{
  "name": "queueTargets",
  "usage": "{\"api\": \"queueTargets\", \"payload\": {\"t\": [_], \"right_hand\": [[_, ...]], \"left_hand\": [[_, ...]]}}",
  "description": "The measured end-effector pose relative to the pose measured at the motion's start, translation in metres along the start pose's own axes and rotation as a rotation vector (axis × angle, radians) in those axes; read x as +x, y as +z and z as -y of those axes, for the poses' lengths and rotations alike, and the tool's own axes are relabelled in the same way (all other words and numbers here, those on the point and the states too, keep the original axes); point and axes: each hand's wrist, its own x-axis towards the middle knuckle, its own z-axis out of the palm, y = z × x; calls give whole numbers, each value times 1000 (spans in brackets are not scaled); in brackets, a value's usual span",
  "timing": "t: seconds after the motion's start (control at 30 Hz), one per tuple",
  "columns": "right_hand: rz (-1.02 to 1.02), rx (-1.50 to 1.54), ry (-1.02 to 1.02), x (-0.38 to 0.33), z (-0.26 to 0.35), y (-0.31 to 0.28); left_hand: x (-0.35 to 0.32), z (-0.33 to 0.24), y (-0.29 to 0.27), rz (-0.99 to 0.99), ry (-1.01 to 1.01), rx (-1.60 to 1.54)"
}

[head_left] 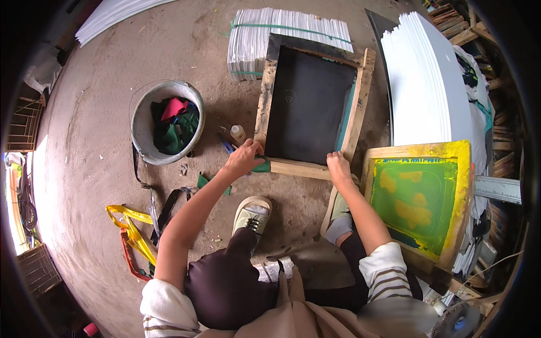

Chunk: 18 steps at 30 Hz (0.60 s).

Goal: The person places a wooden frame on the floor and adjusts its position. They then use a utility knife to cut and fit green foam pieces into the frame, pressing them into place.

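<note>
A wooden screen-printing frame (357,107) with a dark mesh panel (310,104) stands tilted in front of me, its far end against a strapped bundle of white sheets (293,28). My left hand (242,160) is closed at the frame's near left corner, fingers curled over the wood. A bit of green cloth (261,165) shows beside those fingers; whether they hold it too I cannot tell. My right hand (339,168) grips the near rail toward its right end, with the fingertips bent over the edge. Below the frame, both my shoes rest on the floor.
At the left stands a grey bucket (137,127) of coloured rags. A small bottle (238,133) is beside the frame. On the right, a yellow-stained screen frame (462,186) with green mesh leans near stacked white boards (420,84). Yellow straps (132,225) lie at the lower left.
</note>
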Motion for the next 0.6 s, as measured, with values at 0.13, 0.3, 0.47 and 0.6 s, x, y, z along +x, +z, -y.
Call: {"api": "queueTargets", "payload": {"t": [0.13, 0.3, 0.47, 0.6], "right_hand": [[-13, 22, 70, -13, 22, 17], [-62, 121, 59, 0, 50, 2], [-151, 393, 16, 35, 131, -11], [-189, 796, 99, 49, 148, -14]], "left_hand": [[1, 6, 26, -112, 21, -38], [7, 11, 28, -156, 41, -134], [9, 13, 29, -146, 70, -148], [7, 5, 26, -161, 106, -76]]}}
